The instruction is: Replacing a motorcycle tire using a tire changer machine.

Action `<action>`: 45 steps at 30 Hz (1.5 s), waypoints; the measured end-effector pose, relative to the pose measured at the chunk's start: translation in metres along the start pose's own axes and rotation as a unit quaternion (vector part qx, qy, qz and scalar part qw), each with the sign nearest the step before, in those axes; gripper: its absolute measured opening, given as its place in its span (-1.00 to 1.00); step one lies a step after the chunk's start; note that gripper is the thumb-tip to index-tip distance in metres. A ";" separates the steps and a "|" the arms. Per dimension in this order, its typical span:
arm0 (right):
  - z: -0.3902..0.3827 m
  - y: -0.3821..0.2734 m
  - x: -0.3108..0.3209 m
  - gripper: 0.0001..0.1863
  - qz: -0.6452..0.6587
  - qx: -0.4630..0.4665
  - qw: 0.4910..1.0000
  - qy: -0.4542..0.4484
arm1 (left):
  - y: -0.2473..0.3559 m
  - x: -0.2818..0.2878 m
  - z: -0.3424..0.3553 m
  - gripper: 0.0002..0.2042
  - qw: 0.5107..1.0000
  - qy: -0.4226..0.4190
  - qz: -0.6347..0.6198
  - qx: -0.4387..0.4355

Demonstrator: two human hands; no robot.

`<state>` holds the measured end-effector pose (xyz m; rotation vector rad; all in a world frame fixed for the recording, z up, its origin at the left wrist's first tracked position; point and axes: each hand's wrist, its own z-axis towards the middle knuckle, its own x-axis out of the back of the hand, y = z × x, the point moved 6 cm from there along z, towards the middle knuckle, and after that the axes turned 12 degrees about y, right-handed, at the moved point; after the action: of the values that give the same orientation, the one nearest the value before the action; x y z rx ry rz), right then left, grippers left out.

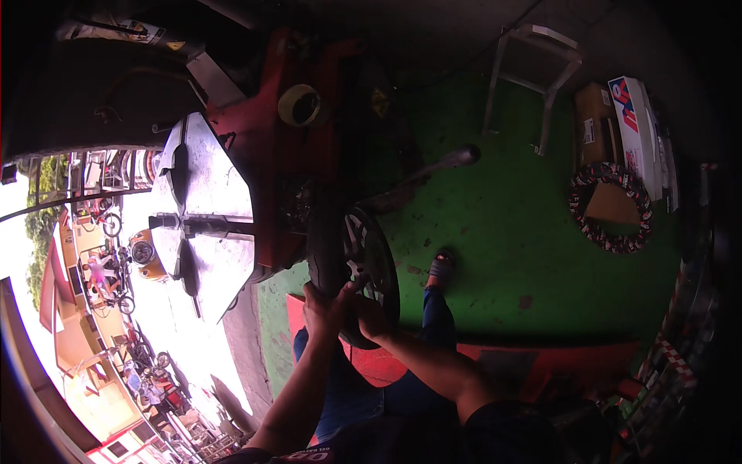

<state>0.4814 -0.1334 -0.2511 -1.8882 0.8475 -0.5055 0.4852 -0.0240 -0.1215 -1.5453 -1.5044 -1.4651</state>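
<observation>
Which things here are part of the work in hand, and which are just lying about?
In hand:
left hand
right hand
motorcycle wheel with tyre
red tyre-changing machine

Lying about:
white stool
wrapped tyre
cardboard boxes
tape roll

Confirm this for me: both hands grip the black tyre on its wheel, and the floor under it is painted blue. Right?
Not quite. The floor is painted green, not blue, as the head view shows. The rest holds: the left hand and right hand both grip the black tyre on its wheel.
</observation>
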 end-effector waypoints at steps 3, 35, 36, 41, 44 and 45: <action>0.017 -0.010 0.025 -0.33 0.066 -0.075 0.995 0.016 | -0.007 0.007 -0.031 -0.02 0.987 -0.055 -0.142 -0.058; -0.137 -0.543 -0.083 -0.21 0.485 -0.062 0.804 -0.338 | -0.040 0.505 -0.134 -0.20 0.907 0.277 -0.224 -0.223; -0.128 -0.539 -0.086 -0.21 0.468 -0.076 0.825 -0.308 | -0.043 0.519 -0.125 -0.21 0.916 0.251 -0.212 -0.230; -0.114 -0.530 -0.081 -0.38 0.329 -0.029 0.860 -0.389 | -0.044 0.544 -0.069 -0.25 0.927 0.215 -0.094 -0.291; -0.106 -0.532 -0.027 -0.46 -0.238 0.134 0.948 -0.165 | -0.042 0.547 -0.044 -0.27 0.914 0.217 -0.075 -0.335; -0.111 -0.542 -0.027 -0.46 -0.214 0.153 0.945 -0.194 | -0.040 0.546 -0.036 -0.26 0.924 0.169 -0.089 -0.331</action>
<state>0.5740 -0.0246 0.2841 -1.7935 0.0862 -0.4694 0.3231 0.1442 0.3748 -1.4026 -1.0076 -2.3796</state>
